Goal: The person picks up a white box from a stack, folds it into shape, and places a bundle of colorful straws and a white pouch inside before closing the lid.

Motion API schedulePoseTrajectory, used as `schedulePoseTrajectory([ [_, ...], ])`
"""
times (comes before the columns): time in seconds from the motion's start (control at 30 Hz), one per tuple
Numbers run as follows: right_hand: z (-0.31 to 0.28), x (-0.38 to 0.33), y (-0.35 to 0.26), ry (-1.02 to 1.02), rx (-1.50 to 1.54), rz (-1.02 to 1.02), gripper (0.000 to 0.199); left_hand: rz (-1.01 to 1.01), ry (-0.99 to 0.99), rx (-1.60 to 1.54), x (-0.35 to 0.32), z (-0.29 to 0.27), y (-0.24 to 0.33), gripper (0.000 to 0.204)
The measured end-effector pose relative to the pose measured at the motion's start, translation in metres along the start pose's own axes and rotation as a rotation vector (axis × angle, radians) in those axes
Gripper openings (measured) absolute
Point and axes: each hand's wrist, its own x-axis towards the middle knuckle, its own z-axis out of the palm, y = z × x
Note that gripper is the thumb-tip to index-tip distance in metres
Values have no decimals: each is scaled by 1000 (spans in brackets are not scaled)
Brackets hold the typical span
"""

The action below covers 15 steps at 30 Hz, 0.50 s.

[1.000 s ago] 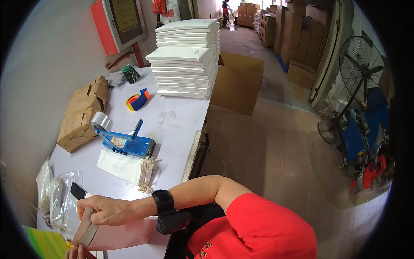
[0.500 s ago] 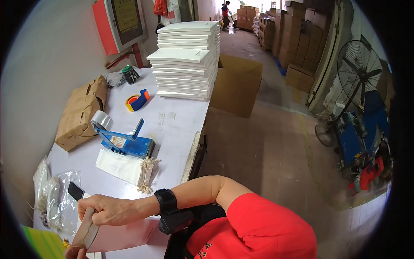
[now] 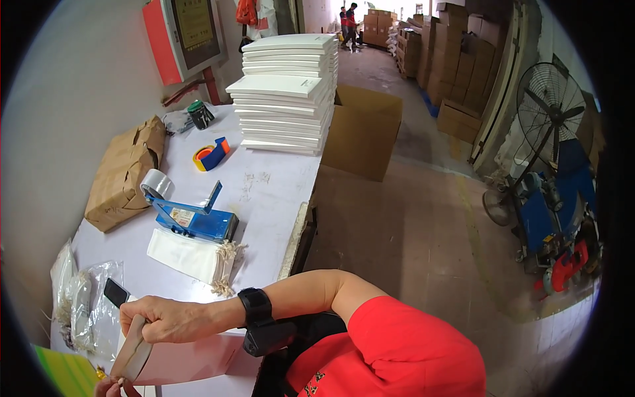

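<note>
Flat card [image 3: 132, 351], pale tan (slightly curved), held edgewise

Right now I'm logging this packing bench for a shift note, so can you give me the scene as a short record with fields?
right hand: grips the top of a flat beige pouch
left hand: only partly in view at the pouch's lower end
table: white, holds a blue tape dispenser
behind: stack of white boxes
beside: brown paper parcel
</note>
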Motion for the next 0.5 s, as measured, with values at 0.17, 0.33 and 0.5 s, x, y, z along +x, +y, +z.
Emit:
schedulePoseTrajectory([
  [0.17, -1, 0, 2, -2, 8, -1, 23, -61, -74, 83, -6, -3, -8, 8],
  [0.33, -1, 3, 4, 3, -14, -8, 23, 48, -9, 156, -9, 9, -9, 11],
  [0.5, -1, 4, 3, -6, -17, -23, 22, -34, 58, 23, -11, 16, -14, 13],
])
